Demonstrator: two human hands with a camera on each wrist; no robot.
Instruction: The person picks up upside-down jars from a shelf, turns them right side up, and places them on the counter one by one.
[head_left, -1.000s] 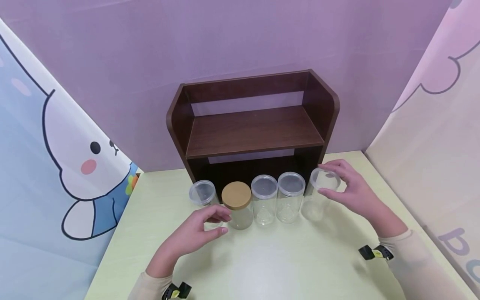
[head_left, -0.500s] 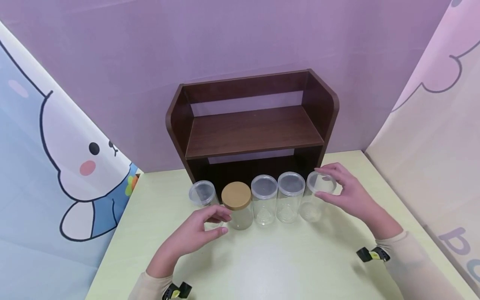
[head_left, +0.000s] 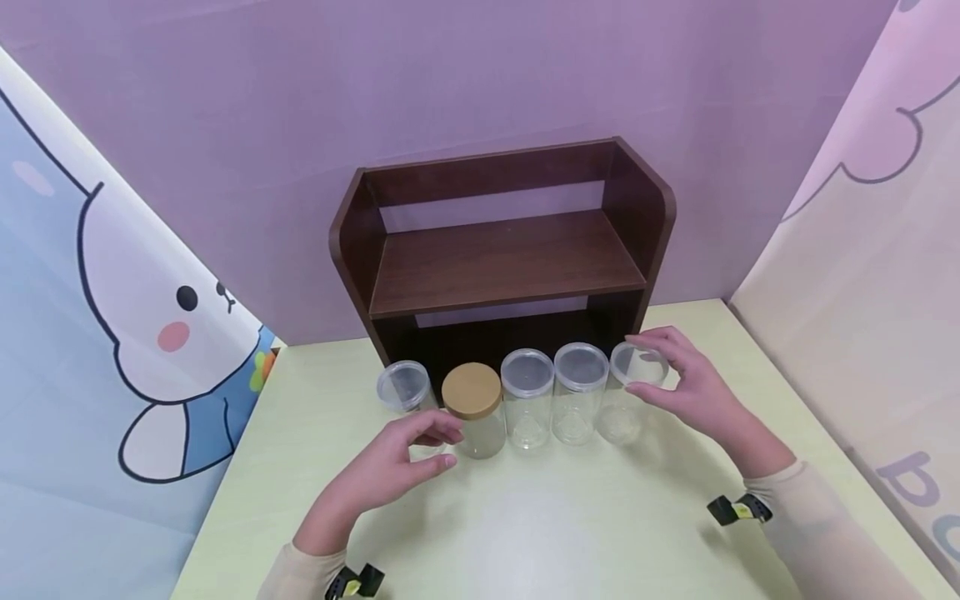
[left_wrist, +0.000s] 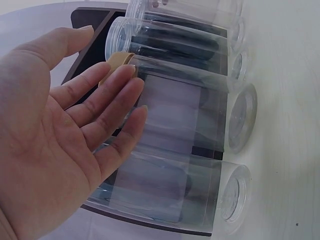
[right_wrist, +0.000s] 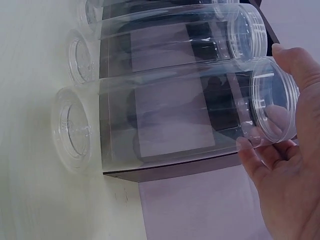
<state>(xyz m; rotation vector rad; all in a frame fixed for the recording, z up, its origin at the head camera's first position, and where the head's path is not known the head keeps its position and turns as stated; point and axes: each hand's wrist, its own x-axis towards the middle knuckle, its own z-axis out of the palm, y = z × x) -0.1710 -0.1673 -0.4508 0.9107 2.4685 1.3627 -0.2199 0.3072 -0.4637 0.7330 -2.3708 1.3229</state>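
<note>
Several clear jars stand upright in a row on the table. My right hand holds the rightmost jar by its clear lid, thumb at the near side and fingers around the far side. In the right wrist view this lidded jar stands close beside its neighbour. My left hand has its fingers loosely spread in front of the leftmost jar and the jar with a tan lid. The left wrist view shows its palm with nothing gripped. Two more clear-lidded jars, one jar and another jar, stand between.
A dark brown two-tier shelf stands right behind the jars, against a purple backdrop. The pale table extends in front of the row. Printed cloth panels enclose the sides.
My right hand has moved the rightmost jar left, so it now stands close beside the neighbouring jar. My left hand has stayed in place.
</note>
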